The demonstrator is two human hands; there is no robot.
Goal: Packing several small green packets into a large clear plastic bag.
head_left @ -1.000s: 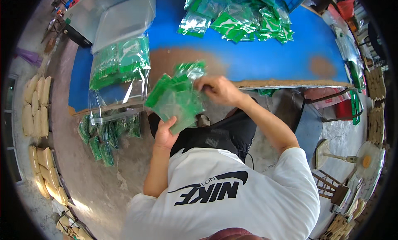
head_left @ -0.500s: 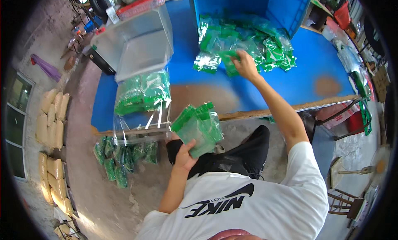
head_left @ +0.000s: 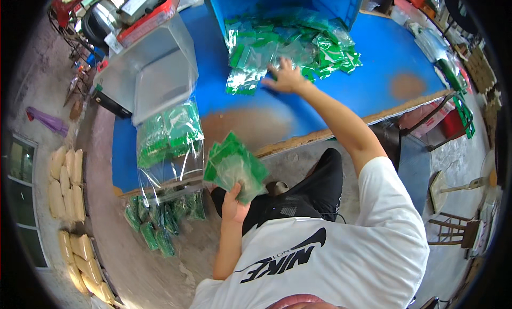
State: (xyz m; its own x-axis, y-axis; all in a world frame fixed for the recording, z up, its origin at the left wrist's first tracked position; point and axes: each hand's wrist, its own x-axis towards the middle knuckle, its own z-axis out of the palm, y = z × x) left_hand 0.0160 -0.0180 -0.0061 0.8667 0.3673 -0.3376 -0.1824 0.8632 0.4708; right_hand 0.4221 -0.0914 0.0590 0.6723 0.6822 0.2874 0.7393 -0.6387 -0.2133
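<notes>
- Sacks (head_left: 64,202), pale and stacked in rows, lie on the floor at the far left.
- Clear bag (head_left: 169,138), filled with green packets, hangs over the near left edge of the blue surface (head_left: 373,79); its lower part droops toward the floor, where more green packets (head_left: 160,223) lie in a loose heap.
- Grey tray (head_left: 154,74) stands on the surface just beyond the clear bag.
- Left hand (head_left: 234,205) is held low, in front of the near edge of the surface; its grip is clamped on a stack of packets (head_left: 234,167), green and clear, fanned upward from the fingers.
- Pile of packets (head_left: 288,47) lies on the far middle of the surface, against a blue crate (head_left: 330,2).
- Right hand (head_left: 285,79), arm stretched out, rests on the near edge of that pile, fingers spread apart and flat, closed on nothing.
- Wooden chair (head_left: 458,229) stands on the floor at the right.
</notes>
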